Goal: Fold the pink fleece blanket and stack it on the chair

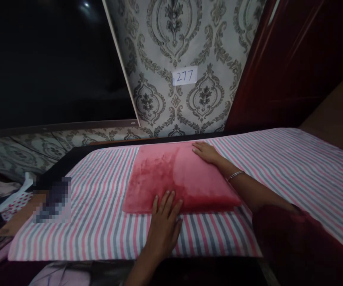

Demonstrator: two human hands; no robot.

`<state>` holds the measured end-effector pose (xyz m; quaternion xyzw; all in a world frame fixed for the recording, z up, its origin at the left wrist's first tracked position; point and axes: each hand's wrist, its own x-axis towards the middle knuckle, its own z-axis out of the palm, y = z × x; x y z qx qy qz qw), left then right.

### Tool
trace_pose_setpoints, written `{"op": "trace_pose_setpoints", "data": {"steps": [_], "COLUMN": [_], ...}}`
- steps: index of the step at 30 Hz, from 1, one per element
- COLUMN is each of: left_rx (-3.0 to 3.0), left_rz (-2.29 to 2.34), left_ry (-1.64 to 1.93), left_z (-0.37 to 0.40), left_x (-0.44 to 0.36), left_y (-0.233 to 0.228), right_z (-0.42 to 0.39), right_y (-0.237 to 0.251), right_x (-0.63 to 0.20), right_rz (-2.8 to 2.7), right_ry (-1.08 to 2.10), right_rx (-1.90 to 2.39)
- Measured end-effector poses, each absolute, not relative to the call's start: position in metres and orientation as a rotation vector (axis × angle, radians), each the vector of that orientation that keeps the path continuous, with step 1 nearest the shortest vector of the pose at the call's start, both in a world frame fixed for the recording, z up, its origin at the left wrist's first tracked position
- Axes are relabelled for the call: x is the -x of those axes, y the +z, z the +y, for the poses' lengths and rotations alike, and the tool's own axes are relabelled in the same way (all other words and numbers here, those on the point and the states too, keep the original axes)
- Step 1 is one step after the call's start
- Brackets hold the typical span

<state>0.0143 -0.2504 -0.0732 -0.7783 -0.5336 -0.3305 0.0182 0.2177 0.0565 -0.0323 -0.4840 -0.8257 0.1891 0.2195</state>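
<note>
A flat, roughly rectangular piece of pink plush (150, 171) lies on a striped cloth (99, 222). Whether it is a thin cushion or folded fabric I cannot tell. Darker red patches mark where its pile is brushed the other way. My left hand (165, 216) rests with fingers spread on its near edge, left of the middle. At the far right corner, my right hand (206, 152) lies flat on the plush, fingers stretched out. Neither hand grips anything.
The pink, grey and white striped cloth covers a long surface against a patterned wall (175, 24). A large dark screen (55, 67) stands at the back left, a dark red panel (290, 59) at the right. Fabrics (14, 204) are piled at the far left.
</note>
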Motion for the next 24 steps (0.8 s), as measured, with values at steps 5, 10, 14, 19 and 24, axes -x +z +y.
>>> {"op": "trace_pose_setpoints", "data": {"steps": [5, 10, 14, 19, 24], "left_rx": [1.538, 0.258, -0.001, -0.213, -0.104], "left_rz": [-2.102, -2.304, -2.425, -2.315, -2.334], "left_ry": [-2.197, -3.398, -3.628, -3.749, -3.665], "left_z": [-0.275, -0.294, -0.295, -0.265, -0.235], "left_x": [0.005, 0.030, 0.017, -0.005, -0.012], "left_y": [-0.071, -0.056, -0.047, -0.049, -0.035], "right_z": [0.059, 0.043, 0.042, 0.039, 0.028], "right_y": [-0.043, -0.046, -0.045, -0.039, -0.035], "right_x": [-0.248, -0.259, -0.252, -0.244, -0.240], "right_rz": [-2.027, -1.689, -1.523, -1.460, -1.398], "right_ry": [0.737, 1.059, 1.151, 1.163, 1.321], "right_rx": [1.417, 1.397, 1.345, 1.379, 1.282]}}
